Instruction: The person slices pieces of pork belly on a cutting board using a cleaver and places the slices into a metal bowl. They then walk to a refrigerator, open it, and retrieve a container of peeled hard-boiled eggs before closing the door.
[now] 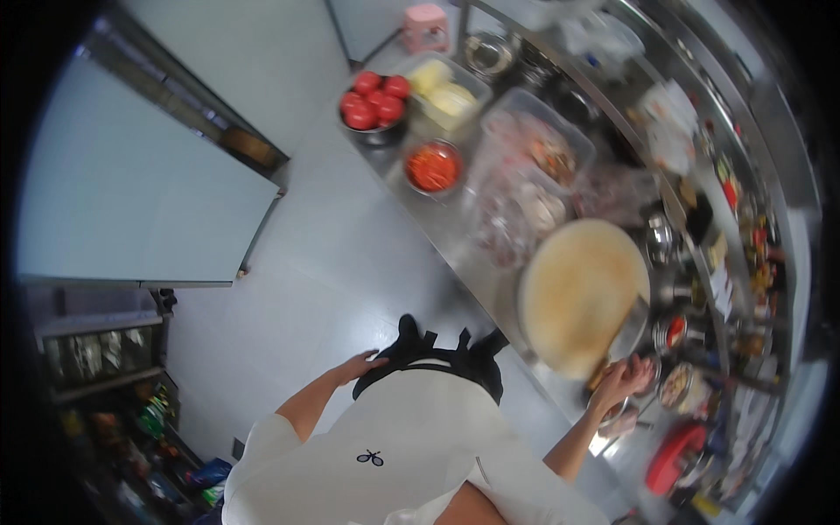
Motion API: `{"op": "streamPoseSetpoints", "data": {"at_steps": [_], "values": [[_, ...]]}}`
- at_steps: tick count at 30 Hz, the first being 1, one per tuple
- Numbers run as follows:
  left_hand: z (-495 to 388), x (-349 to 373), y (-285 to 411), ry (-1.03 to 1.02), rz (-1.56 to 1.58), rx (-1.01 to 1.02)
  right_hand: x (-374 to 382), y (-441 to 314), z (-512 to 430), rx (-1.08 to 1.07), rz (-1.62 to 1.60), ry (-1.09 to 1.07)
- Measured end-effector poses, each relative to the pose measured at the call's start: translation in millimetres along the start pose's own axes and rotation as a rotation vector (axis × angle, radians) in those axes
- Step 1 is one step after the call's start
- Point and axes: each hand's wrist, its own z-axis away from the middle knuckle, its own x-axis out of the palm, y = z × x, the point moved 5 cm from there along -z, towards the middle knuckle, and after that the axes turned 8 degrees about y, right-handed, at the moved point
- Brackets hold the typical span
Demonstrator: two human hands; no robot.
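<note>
My left hand [359,366] hangs beside my dark trousers at hip height, its fingers loosely extended and holding nothing. Over the near end of the steel counter, my right hand [623,380] is beside the wooden handle [597,374] of a cleaver [629,329]. Its fingers are blurred and look bent; whether they hold anything is unclear. The cleaver's blade lies partly over the edge of a large round chopping board [584,295]. Small bowls stand close to the right hand, partly covered by it.
Along the counter [420,220] are a bowl of tomatoes [374,102], a bowl of shredded orange food [433,168], a tub of peeled pale vegetables [449,98] and bagged food [502,223]. Steel shelves run along the right. A red round object [674,456] sits lower right; a pale cabinet [144,190] stands left.
</note>
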Motion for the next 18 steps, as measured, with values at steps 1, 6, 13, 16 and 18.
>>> {"op": "streamPoseSetpoints", "data": {"at_steps": [1,6,13,16,18], "values": [[1.4,-4.8,-15.1,-0.018,0.121,-0.113,32.8,-14.4,16.3,-0.002,0.037,-0.053],[12.0,-28.0,-23.7,-0.134,0.699,-0.248,194.2,-73.3,101.9,-0.091,0.008,-0.553],[-16.8,-132.1,-23.9,-0.035,0.719,-0.221,400.6,-124.0,222.6,-0.021,0.086,-1.149],[-57.4,-197.5,-34.8,0.218,0.435,0.041,488.7,-144.2,284.5,-0.007,0.091,-1.406],[-69.2,-239.9,-32.2,0.395,0.23,0.176,543.6,-158.7,327.4,0.035,0.056,-1.546]]}}
